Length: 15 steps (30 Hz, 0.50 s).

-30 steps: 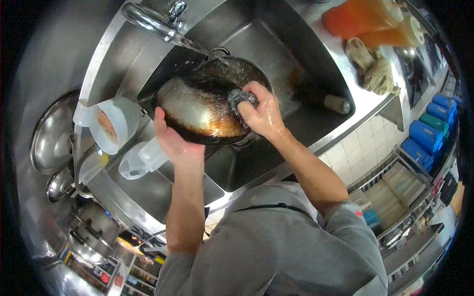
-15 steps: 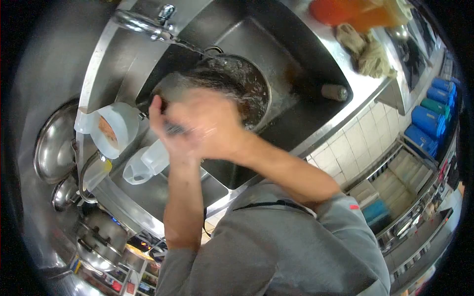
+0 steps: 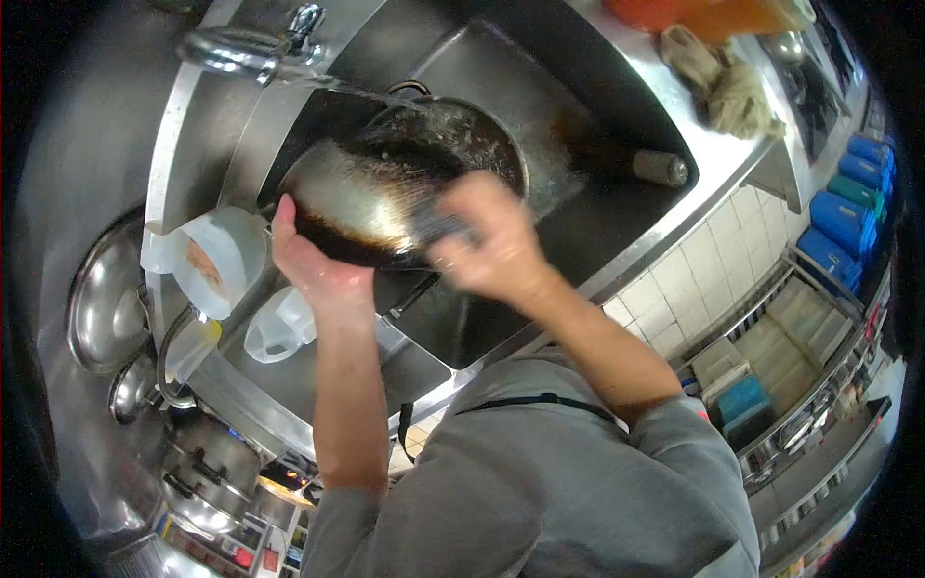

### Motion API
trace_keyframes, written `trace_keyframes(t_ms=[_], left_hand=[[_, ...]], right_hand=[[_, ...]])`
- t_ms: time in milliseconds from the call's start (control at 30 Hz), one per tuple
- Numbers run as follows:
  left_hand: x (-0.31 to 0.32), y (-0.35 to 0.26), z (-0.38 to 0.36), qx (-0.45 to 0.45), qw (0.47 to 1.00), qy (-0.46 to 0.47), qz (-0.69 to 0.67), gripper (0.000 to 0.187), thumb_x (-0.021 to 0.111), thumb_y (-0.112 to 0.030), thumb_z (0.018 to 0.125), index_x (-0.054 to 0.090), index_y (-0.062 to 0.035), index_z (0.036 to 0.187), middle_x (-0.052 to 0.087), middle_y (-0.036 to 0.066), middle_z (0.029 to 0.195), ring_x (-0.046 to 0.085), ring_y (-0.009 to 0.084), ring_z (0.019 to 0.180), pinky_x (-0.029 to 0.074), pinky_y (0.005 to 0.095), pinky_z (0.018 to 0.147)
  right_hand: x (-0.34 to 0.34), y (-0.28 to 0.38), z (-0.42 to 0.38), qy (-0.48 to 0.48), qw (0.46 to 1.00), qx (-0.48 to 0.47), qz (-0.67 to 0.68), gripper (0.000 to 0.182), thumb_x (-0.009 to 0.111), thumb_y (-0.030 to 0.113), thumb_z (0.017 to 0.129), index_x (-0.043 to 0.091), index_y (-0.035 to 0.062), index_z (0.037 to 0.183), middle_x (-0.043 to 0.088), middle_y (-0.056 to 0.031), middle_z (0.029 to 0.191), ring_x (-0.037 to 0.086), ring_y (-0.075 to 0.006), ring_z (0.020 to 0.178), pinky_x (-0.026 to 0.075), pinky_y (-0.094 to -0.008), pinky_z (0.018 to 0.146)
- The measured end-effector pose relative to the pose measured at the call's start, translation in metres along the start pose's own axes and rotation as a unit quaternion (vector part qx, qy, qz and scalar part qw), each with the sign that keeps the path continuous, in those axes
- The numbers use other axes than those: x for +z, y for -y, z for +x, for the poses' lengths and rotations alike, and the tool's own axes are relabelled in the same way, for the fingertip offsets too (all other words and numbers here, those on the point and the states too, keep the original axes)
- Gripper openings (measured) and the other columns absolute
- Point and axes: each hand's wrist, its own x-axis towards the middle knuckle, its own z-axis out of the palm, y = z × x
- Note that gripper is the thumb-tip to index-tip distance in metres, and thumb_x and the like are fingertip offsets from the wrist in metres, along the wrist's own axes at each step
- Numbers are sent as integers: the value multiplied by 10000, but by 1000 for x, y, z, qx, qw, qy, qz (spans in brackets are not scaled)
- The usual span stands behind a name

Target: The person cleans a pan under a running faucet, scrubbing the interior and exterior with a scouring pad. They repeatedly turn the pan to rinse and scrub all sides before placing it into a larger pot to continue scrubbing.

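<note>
Over the sink, my left hand grips the near left edge of a metal pan with scorched brown and black patches. My right hand, a little blurred, is closed around a dark scrubber that lies against the pan's right side. Behind and under the pan, a round pot holds water. A stream runs into it from the faucet at the upper left.
White plastic jugs stand at the sink's left edge. Metal lids are farther left. A cylindrical object lies in the sink's right corner. Cloths rest on the right counter. Blue rolls are beyond the tiled floor.
My right hand has moved right, away from my left hand, uncovering the pan's surface and the scrubber. My left hand has shifted slightly down and left.
</note>
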Motion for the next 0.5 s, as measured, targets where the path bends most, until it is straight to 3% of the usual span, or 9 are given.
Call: trace_keyframes(t_ms=[67,133,200,267,300,333,400,467,500], left_hand=[[3,2,2,35,998,-59,-16,379,475,-285,1022,639,-29,1248,704,128,1217,671,324,1130,502,465,1041],[-7,6,6,17,998,4,-56,362,474,-285,1025,645,-35,1225,706,118,1205,676,315,1120,510,462,1028],[-26,5,4,17,1000,1,-24,405,474,-321,1023,646,-21,1233,693,127,1233,662,299,1143,506,449,1030],[-38,-7,1,-12,952,307,7,423,456,-334,1029,639,-18,1242,693,127,1236,662,295,1147,507,447,1030],[-34,-7,11,-26,999,15,23,440,448,-344,1032,623,-18,1269,685,136,1254,657,299,1160,502,453,1035],[-22,-6,2,-17,1000,11,-14,439,460,-338,1030,607,-13,1284,678,139,1263,647,305,1172,495,463,1038],[-19,-5,-4,-5,999,-32,-19,438,458,-328,1031,603,-3,1287,673,140,1272,638,308,1186,491,466,1042],[-12,-4,0,12,999,-29,-26,438,466,-328,1028,601,-3,1289,671,134,1280,634,307,1195,491,466,1043],[-13,-2,-1,16,999,-36,-19,437,475,-327,1026,599,-4,1292,668,127,1288,631,306,1203,491,465,1044]], right_hand=[[-20,-35,-13,29,975,219,-4,229,647,87,694,636,-6,904,643,-214,860,651,-405,829,554,-471,774],[-9,-16,5,22,996,86,-22,218,657,97,718,634,-3,909,639,-171,830,637,-350,794,544,-439,766],[24,30,45,62,996,-70,-7,226,706,95,641,647,45,854,631,-150,832,637,-382,826,549,-467,760],[31,48,55,144,987,-67,-33,277,733,107,620,657,59,882,638,-147,846,640,-388,845,554,-463,768],[31,35,48,101,993,-61,2,264,723,104,640,659,55,891,641,-150,848,649,-374,843,557,-448,770],[31,20,37,58,996,-53,37,252,713,102,660,661,50,901,644,-153,851,658,-360,842,559,-433,771],[9,-34,13,62,982,175,38,198,647,77,734,652,17,922,666,-185,898,671,-320,806,553,-390,796],[6,-26,33,67,985,152,-45,224,662,91,719,662,21,931,683,-191,910,682,-340,839,559,-401,811],[19,-15,37,51,996,61,-30,224,671,108,710,664,31,920,678,-185,898,683,-350,858,562,-412,812]])
